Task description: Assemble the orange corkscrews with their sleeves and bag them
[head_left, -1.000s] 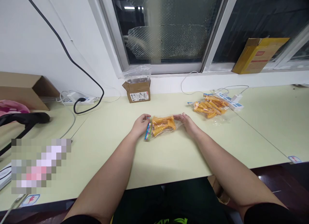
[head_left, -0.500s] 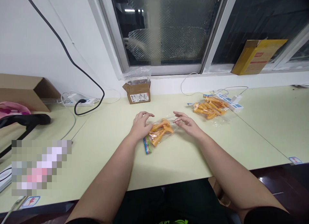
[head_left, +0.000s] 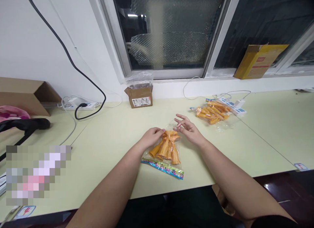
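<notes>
A clear plastic bag (head_left: pixel 162 168) with a blue, green and pink printed strip lies in front of me, the strip toward me. Inside are several orange, ridged, flared pieces (head_left: pixel 165 148); I cannot tell what they are. My left hand (head_left: pixel 153 137) pinches the bag's far left side between thumb and fingers. At the far right corner, my right hand (head_left: pixel 188 129) has its thumb and a finger closed on the clear film, while its upper fingers stick out apart. Farther right lies a second bag of similar orange pieces (head_left: pixel 213 112).
A small brown carton (head_left: pixel 141 97) stands against the wall below the window. White power strips (head_left: pixel 232 106) with cables lie at the back. At left are a large cardboard box (head_left: pixel 19 93), a black curved object (head_left: pixel 26 124) and a blurred-out item. A yellow box (head_left: pixel 258 62) leans on the sill.
The bag has turned so its printed strip, earlier at the left, now faces me, and the orange pieces show more fully. My left hand has moved nearer me and closed on the bag.
</notes>
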`<state>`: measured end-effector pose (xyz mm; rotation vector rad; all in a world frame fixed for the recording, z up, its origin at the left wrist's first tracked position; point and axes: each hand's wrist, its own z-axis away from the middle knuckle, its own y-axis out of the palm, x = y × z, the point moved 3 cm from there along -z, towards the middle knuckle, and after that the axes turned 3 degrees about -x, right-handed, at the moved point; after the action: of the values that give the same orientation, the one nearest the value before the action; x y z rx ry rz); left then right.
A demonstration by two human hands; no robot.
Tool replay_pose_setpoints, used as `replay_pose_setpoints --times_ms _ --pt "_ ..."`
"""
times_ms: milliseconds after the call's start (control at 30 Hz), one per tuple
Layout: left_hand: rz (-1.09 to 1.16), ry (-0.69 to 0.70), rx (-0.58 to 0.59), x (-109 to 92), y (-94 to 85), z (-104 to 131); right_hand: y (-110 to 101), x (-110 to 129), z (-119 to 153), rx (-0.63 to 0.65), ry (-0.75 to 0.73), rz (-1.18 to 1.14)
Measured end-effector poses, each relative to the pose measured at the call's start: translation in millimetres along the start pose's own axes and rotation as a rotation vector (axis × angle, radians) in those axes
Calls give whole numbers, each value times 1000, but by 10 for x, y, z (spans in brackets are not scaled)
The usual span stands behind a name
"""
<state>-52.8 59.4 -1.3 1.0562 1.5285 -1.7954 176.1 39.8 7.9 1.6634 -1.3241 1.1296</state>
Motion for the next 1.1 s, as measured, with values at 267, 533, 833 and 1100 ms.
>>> replay_pose_setpoints --times_ms 267,533,833,1100 --pt "213 -16 19 -94 19 42 178 119 -7 -7 -109 -125" --pt "601 -127 -62 -50 28 33 65 98 -20 -187 -191 94" --pt "787 121 -223 -256 -142 89 -138 156 -19 -362 -283 320" --pt "746 27 -182 -186 -88 78 -117 87 -12 -162 -117 228"
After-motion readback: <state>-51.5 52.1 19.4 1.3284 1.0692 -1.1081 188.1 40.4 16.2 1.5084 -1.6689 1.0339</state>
